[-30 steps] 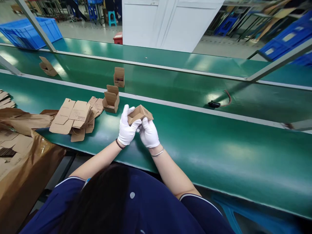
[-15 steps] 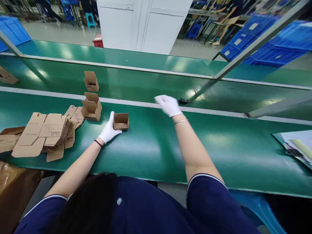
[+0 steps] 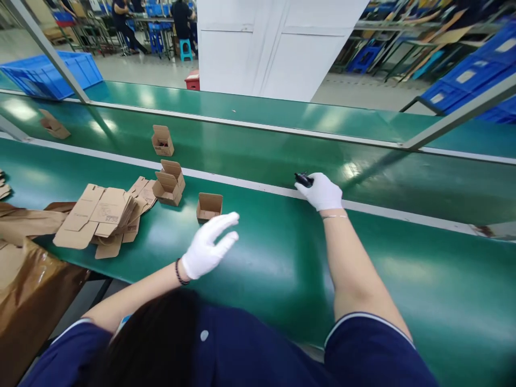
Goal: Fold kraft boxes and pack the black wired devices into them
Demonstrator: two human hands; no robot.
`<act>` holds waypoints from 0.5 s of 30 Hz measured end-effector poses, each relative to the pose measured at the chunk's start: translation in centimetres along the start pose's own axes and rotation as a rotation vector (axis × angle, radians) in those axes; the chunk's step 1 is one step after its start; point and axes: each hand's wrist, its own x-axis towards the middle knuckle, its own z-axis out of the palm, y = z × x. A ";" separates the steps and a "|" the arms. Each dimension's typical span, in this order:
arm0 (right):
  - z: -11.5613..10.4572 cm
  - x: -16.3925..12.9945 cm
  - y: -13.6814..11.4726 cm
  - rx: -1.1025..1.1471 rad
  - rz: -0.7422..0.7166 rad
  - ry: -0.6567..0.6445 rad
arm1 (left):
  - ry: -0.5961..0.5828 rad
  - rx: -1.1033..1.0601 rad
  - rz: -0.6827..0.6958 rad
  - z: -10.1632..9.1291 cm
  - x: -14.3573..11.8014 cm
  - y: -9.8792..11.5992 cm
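In a white glove, my right hand point(image 3: 322, 192) grips a small black device point(image 3: 303, 179) by the pale strip on the bench. Part of the device is hidden under my fingers. My gloved left hand point(image 3: 209, 246) is over the green bench with thumb and fingers apart, holding nothing. Just beyond it stands an open cardboard box point(image 3: 209, 205), its lower edge partly covered by that hand. Another open box point(image 3: 169, 185) with raised flaps sits further left. Behind that, a third box point(image 3: 162, 142) has something dark and red inside.
Flattened cartons point(image 3: 100, 215) lie piled on the left of the bench, beside brown wrapping point(image 3: 36, 285). A blue crate point(image 3: 52, 75) stands at the far left. Metal frame bars point(image 3: 463, 115) cross the far side. People work in the background.
My left hand has let go of the box and drawn back toward me. My right hand has reached the black device and closed on it. The view has shifted left.
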 end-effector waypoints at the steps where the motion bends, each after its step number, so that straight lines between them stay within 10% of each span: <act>1: -0.1 -1.8 -1.9 0.018 -0.041 0.083 | -0.066 -0.067 -0.084 1.4 0.4 0.3; 7: -0.1 -15.2 -11.5 -0.010 -0.503 0.408 | 0.051 -0.235 -0.367 5.9 2.9 0.5; 11: -0.4 -19.5 -13.5 0.002 -0.777 0.371 | 0.156 -0.297 -0.369 4.1 2.5 -1.4; 15: -2.7 -19.1 -12.6 0.065 -0.997 0.218 | -0.010 -0.451 -0.393 1.0 1.1 -3.5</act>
